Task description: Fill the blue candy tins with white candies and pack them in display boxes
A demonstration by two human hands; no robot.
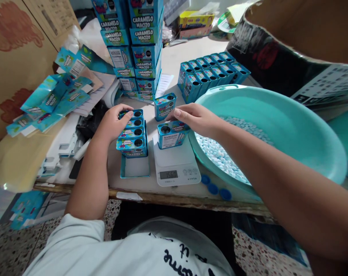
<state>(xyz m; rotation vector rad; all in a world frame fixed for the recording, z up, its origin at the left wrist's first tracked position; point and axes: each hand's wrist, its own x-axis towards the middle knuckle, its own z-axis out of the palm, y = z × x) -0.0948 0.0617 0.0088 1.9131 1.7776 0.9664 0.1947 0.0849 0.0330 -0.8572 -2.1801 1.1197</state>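
My left hand (114,122) is closed around the far end of a row of blue candy boxes (131,143), its thumb on the farthest one. The row sits in a shallow blue-edged display tray (135,175), whose near end shows bare white. My right hand (192,116) is closed at the top of a candy box (171,138) on a white digital scale (176,163); its fingertips are partly hidden behind that box. The scale's display seems to read 156.0. Just behind stands another candy box (164,105), close to the right fingertips. Round dark holes show in the box tops.
A teal basin (291,111) of pale blue candies (222,157) stands at right, with blue caps (212,188) by the table edge. Behind are a box stack (145,57) and grouped boxes (210,74). Flattened packaging (56,96) lies left; a large carton (263,50) stands back right.
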